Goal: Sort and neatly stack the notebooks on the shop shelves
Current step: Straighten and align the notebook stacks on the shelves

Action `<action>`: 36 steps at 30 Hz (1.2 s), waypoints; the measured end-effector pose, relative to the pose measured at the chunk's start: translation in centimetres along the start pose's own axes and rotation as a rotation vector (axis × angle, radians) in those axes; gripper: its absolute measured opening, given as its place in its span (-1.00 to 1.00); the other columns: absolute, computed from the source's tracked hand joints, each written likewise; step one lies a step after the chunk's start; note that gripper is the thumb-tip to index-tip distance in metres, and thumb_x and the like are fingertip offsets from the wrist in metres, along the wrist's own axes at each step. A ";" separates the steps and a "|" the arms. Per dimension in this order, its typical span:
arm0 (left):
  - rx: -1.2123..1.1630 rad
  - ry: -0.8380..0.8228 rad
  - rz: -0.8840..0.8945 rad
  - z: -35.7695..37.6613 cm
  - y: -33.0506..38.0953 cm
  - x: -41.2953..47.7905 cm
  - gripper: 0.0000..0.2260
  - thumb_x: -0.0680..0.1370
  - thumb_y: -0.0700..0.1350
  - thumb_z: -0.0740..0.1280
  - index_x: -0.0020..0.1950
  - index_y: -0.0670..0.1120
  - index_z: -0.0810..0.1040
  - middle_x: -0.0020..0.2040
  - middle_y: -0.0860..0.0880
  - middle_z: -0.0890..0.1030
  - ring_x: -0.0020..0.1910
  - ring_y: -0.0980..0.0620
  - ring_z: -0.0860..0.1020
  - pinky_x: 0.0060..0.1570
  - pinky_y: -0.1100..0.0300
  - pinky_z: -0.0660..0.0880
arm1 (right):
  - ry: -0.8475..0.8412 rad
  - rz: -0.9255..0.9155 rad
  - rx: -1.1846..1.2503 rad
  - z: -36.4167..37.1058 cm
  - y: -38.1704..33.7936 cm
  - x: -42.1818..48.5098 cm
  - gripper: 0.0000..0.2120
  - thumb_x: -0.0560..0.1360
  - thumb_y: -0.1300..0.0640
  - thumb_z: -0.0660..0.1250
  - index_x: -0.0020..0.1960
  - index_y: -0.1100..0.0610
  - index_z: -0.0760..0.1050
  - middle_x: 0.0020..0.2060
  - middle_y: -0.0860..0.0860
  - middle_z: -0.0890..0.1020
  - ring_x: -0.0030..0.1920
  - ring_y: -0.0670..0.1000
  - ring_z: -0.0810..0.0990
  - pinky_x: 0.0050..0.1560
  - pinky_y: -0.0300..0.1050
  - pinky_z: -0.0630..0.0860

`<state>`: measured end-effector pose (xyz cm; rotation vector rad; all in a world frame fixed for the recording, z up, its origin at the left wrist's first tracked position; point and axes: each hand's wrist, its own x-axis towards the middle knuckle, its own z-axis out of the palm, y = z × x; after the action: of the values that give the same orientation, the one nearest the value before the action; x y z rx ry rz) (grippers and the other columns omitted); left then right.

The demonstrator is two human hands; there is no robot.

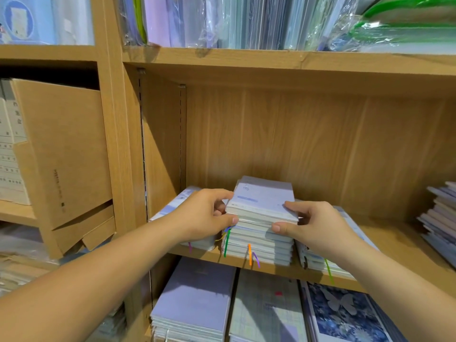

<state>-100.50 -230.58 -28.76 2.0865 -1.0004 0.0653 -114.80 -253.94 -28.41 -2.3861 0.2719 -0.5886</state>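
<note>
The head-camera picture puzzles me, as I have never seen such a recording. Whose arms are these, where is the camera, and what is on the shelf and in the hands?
There is no machine here. A person wears one camera on the head, looking forward and down, so both arms reach in from below. On the wooden shelf stand three piles of pale notebooks. The left hand and the right hand grip the top notebooks of the middle pile, one at each side, thumbs on the front edge. From the piles hang coloured ribbons. On the shelf beneath lie more notebooks.
</note>
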 end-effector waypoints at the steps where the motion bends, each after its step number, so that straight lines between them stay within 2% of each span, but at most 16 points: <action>1: 0.005 -0.017 -0.007 0.0 0.2 -0.1 -0.74 0.48 0.04 0.55 0.02 0.33 0.54 -0.13 -0.02 0.66 -0.26 0.21 0.59 -0.07 0.10 0.61 | 0.015 0.005 0.010 -0.2 0.1 0.1 -0.35 0.25 -0.34 0.58 0.29 -0.18 0.60 0.10 -0.15 0.69 0.01 -0.14 0.64 0.00 -0.08 0.60; 2: 0.049 -0.023 -0.016 -0.1 0.2 -0.2 -0.79 0.49 0.07 0.54 -0.04 0.26 0.52 -0.14 -0.04 0.67 -0.29 0.20 0.57 -0.08 0.04 0.61 | 0.015 0.014 0.063 -0.4 0.1 0.2 -0.57 0.24 -0.34 0.58 0.06 -0.29 0.62 0.00 -0.11 0.73 -0.11 -0.14 0.66 -0.08 -0.03 0.64; 4: 0.185 -0.030 -0.008 -0.2 0.4 -0.4 -0.82 0.52 0.14 0.47 -0.05 0.06 0.61 -0.16 -0.09 0.66 -0.29 0.07 0.55 -0.09 -0.05 0.58 | -0.025 0.042 0.201 -0.9 -0.3 0.2 -0.73 0.23 -0.33 0.59 -0.11 -0.38 0.64 -0.16 -0.08 0.74 -0.31 -0.11 0.62 -0.23 0.06 0.63; 5: 0.238 -0.030 0.007 -0.1 0.5 -0.5 -0.74 0.54 0.15 0.44 -0.03 -0.04 0.62 -0.17 -0.10 0.65 -0.25 0.00 0.56 -0.09 -0.08 0.56 | -0.040 0.065 0.233 -1.1 -0.4 0.1 -0.70 0.23 -0.32 0.60 -0.07 -0.35 0.66 -0.16 0.01 0.74 -0.31 -0.07 0.59 -0.26 0.08 0.61; 7: 0.295 -0.012 0.032 0.2 0.8 -0.7 -0.70 0.58 0.14 0.40 -0.02 -0.11 0.61 -0.18 -0.06 0.64 -0.18 -0.06 0.58 -0.09 -0.11 0.55 | -0.044 0.071 0.222 -1.4 -0.4 0.1 -0.37 0.25 -0.31 0.61 0.14 0.07 0.64 -0.12 0.26 0.67 -0.28 -0.02 0.48 -0.27 0.01 0.47; 8: 0.315 -0.004 0.044 0.3 1.0 -0.8 -0.70 0.59 0.13 0.39 -0.04 -0.12 0.60 -0.18 -0.06 0.64 -0.18 -0.06 0.57 -0.09 -0.12 0.54 | -0.045 0.069 0.208 -1.4 -0.4 0.1 -0.21 0.26 -0.29 0.60 0.19 0.28 0.54 -0.19 0.31 0.62 -0.29 -0.01 0.42 -0.26 -0.03 0.39; 10: 0.333 0.004 0.050 0.4 1.3 -0.8 -0.70 0.59 0.11 0.39 -0.07 -0.14 0.58 -0.21 -0.08 0.63 -0.19 -0.07 0.57 -0.09 -0.12 0.53 | -0.018 0.077 0.182 -1.4 -0.3 0.2 -0.10 0.27 -0.25 0.61 0.22 0.45 0.40 -0.28 0.23 0.51 -0.31 0.00 0.34 -0.27 -0.04 0.33; 12: 0.282 -0.013 0.023 0.3 1.3 -0.8 -0.69 0.59 0.12 0.38 -0.02 -0.14 0.61 -0.17 -0.11 0.66 -0.17 -0.08 0.60 -0.07 -0.10 0.55 | -0.036 0.085 0.238 -1.3 -0.3 0.2 -0.19 0.26 -0.21 0.63 0.23 0.35 0.49 -0.12 0.41 0.58 -0.29 0.03 0.37 -0.29 0.01 0.44; 13: 0.244 -0.016 0.017 0.2 1.1 -0.8 -0.68 0.60 0.14 0.36 0.00 -0.13 0.63 -0.17 -0.09 0.67 -0.18 -0.04 0.61 -0.09 -0.05 0.56 | -0.029 0.106 0.252 -1.3 -0.5 0.0 -0.36 0.26 -0.19 0.64 0.19 0.16 0.63 0.00 0.42 0.60 -0.27 0.04 0.41 -0.26 0.09 0.57; 15: 0.189 0.003 0.019 0.0 1.0 -0.7 -0.70 0.62 0.16 0.32 -0.07 -0.05 0.65 -0.29 0.03 0.64 -0.33 0.14 0.53 -0.24 0.13 0.48 | -0.049 0.149 0.266 -1.5 -0.5 0.1 -0.58 0.27 -0.16 0.65 0.09 -0.11 0.72 -0.15 0.33 0.64 -0.28 0.02 0.46 -0.21 0.15 0.67; 17: 0.170 0.020 0.006 -0.1 0.9 -0.6 -0.69 0.64 0.15 0.29 -0.16 -0.01 0.63 -0.44 0.15 0.53 -0.43 0.22 0.44 -0.39 0.30 0.32 | -0.066 0.182 0.238 -1.9 -0.2 0.1 -0.44 0.29 -0.18 0.64 0.21 0.00 0.63 -0.38 0.10 0.52 -0.37 -0.03 0.46 -0.33 -0.09 0.56; 20: 0.132 0.025 -0.034 0.3 0.9 -0.3 -0.68 0.65 0.13 0.29 -0.20 0.00 0.60 -0.49 0.19 0.48 -0.45 0.23 0.43 -0.44 0.34 0.27 | -0.120 0.222 0.156 -2.1 -0.3 0.1 -0.47 0.34 -0.24 0.58 -0.20 0.24 0.56 -0.42 0.10 0.44 -0.41 0.05 0.41 -0.34 -0.08 0.42; 22: 0.102 0.032 -0.047 0.5 0.8 -0.2 -0.68 0.64 0.13 0.29 -0.19 -0.03 0.61 -0.45 0.12 0.50 -0.43 0.19 0.42 -0.38 0.25 0.31 | -0.105 0.246 0.159 -1.9 -0.3 0.1 -0.37 0.39 -0.21 0.57 -0.19 0.41 0.54 -0.44 0.09 0.43 -0.39 0.06 0.41 -0.34 -0.08 0.43; 26: 0.086 -0.034 -0.020 0.3 0.5 -0.5 -0.67 0.57 0.15 0.42 -0.29 -0.02 0.53 -0.47 0.14 0.45 -0.46 0.21 0.40 -0.36 0.29 0.34 | -0.084 0.205 0.128 -1.3 -0.3 -0.2 -0.36 0.29 -0.25 0.62 -0.26 0.35 0.53 -0.46 0.05 0.38 -0.48 -0.03 0.30 -0.47 -0.24 0.25; 30: 0.095 -0.030 -0.027 0.4 0.3 -0.6 -0.67 0.53 0.03 0.51 -0.36 0.00 0.49 -0.50 0.13 0.47 -0.48 0.20 0.39 -0.31 0.17 0.39 | -0.072 0.155 0.105 -0.6 -0.3 -0.4 -0.71 0.30 -0.08 0.68 -0.35 0.10 0.68 -0.51 -0.07 0.61 -0.55 -0.17 0.45 -0.49 -0.31 0.32; 36: 0.176 0.047 -0.010 1.0 0.1 -1.0 -0.62 0.52 0.08 0.50 -0.35 0.01 0.39 -0.51 0.11 0.41 -0.50 0.18 0.36 -0.36 0.19 0.29 | 0.036 0.133 0.038 0.0 0.1 -0.7 -0.53 0.28 -0.18 0.65 -0.20 0.23 0.68 -0.39 0.16 0.65 -0.48 -0.06 0.42 -0.39 -0.13 0.34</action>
<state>-101.55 -230.72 -29.71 2.2384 -0.9867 0.2031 -115.40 -253.77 -28.75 -2.3019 0.4282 -0.5702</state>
